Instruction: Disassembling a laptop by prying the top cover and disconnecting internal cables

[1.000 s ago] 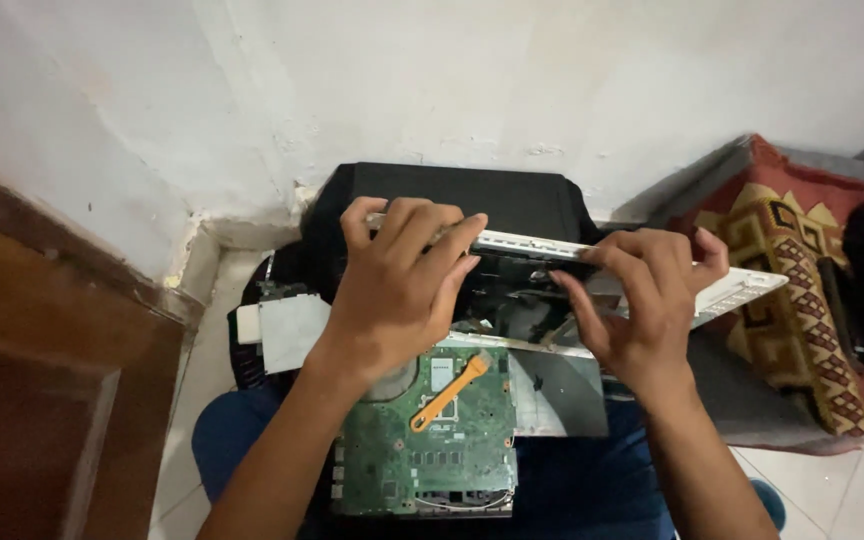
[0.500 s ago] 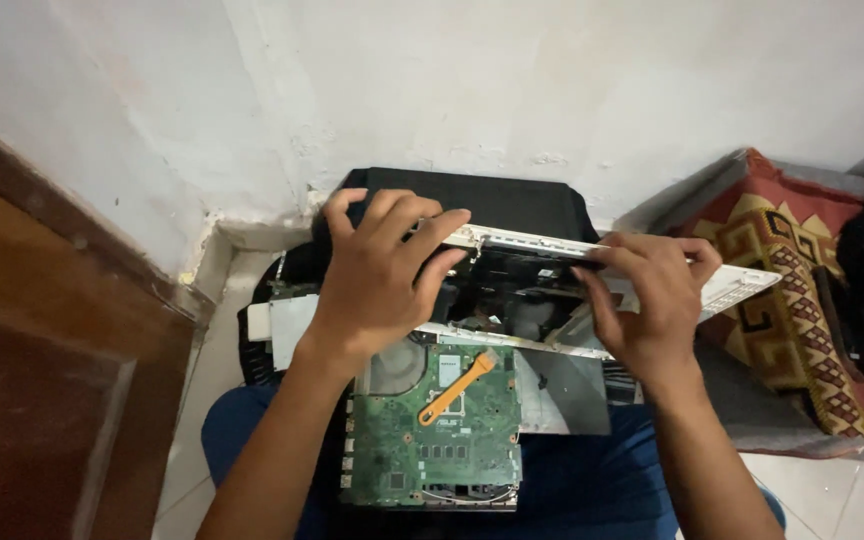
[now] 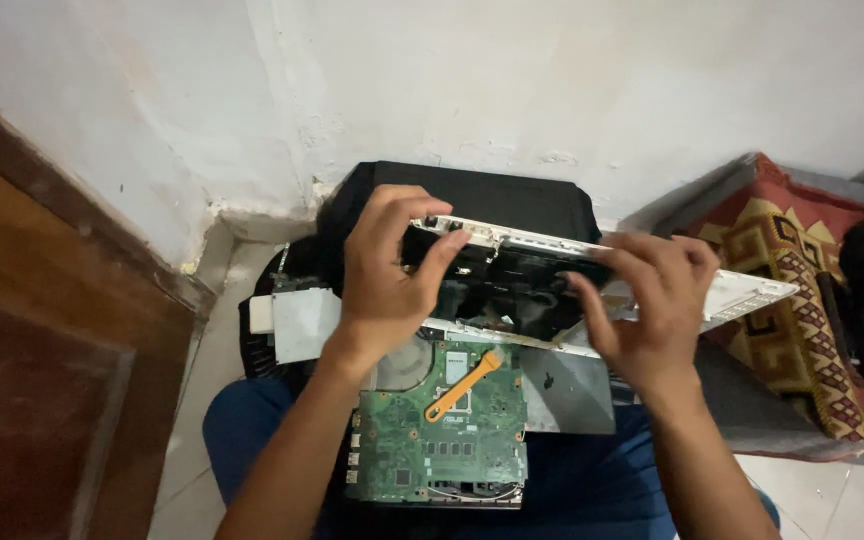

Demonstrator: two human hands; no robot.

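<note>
My left hand [image 3: 389,268] grips the left end of a white laptop case part [image 3: 742,295] with a black inner panel [image 3: 512,275], fingers curled over its top edge. My right hand [image 3: 650,308] holds the same part further right, fingers pressed on its upper rim. The part is tilted up in front of me, above a green circuit board [image 3: 442,435] lying on my lap. An orange plastic pry tool [image 3: 464,385] rests on the board.
A black bag [image 3: 472,195] stands against the white wall behind the part. A white flat piece [image 3: 302,322] lies at the left. A patterned red mat [image 3: 787,290] lies to the right and a wooden door [image 3: 42,370] to the left.
Both hands have shifted slightly along the case part, the left one moving up over its edge. The view has drifted a little.
</note>
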